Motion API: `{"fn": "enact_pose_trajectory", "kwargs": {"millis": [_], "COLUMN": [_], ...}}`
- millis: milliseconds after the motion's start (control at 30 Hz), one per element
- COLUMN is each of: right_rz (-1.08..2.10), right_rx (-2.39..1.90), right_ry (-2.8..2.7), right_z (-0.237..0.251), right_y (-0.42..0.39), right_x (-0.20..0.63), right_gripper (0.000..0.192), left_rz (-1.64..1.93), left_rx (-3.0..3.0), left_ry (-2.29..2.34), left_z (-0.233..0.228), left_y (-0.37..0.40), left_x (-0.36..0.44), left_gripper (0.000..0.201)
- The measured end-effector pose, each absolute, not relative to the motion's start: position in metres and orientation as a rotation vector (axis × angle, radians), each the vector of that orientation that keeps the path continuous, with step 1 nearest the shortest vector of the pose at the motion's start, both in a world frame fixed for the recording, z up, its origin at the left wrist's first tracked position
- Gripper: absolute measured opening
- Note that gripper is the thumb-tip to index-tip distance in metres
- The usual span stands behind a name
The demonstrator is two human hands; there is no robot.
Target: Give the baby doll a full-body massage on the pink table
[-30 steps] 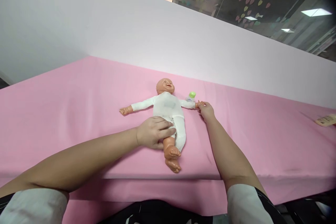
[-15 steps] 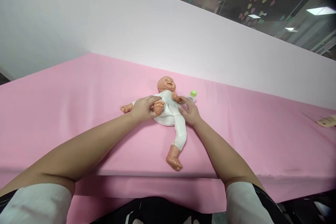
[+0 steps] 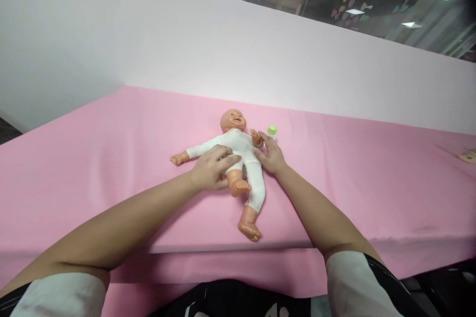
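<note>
A baby doll (image 3: 238, 146) in a white one-piece lies on its back on the pink table cover (image 3: 111, 158), head pointing away from me. My left hand (image 3: 211, 171) grips the doll's bent leg at the knee, with the bare foot sticking up. My right hand (image 3: 271, 156) holds the doll's arm, folded in against its chest. The doll's other arm stretches out to the left and its other leg lies straight toward me. A small bottle with a green cap (image 3: 272, 130) stands just behind my right hand.
A white partition wall (image 3: 186, 49) runs along the back of the table. A tan object (image 3: 469, 155) lies at the far right edge. The table's front edge (image 3: 223, 250) is close to my body.
The doll's raised leg has come down from its chest toward the table, still in my left hand. My right hand keeps the doll's arm folded in; one second ago that arm was stretched out.
</note>
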State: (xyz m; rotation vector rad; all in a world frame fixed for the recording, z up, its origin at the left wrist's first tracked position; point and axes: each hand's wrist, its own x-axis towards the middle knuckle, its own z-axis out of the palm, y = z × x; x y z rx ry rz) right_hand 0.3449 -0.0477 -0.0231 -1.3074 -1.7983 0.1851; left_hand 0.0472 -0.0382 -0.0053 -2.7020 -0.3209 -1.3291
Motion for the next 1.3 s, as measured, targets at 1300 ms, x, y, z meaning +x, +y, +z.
{"fn": "enact_pose_trajectory", "kwargs": {"millis": [1300], "right_rz": [0.303], "right_rx": [-1.348], "right_ry": [-2.160], "right_z": [-0.026], "right_y": [-0.068], "right_x": [0.301], "right_gripper": [0.054], "left_rz": [-1.023], "left_rx": [-2.912], "left_ry": [-1.672], "left_z": [-0.011], "left_y": [0.019], "left_x": [0.028], "left_gripper": [0.053]}}
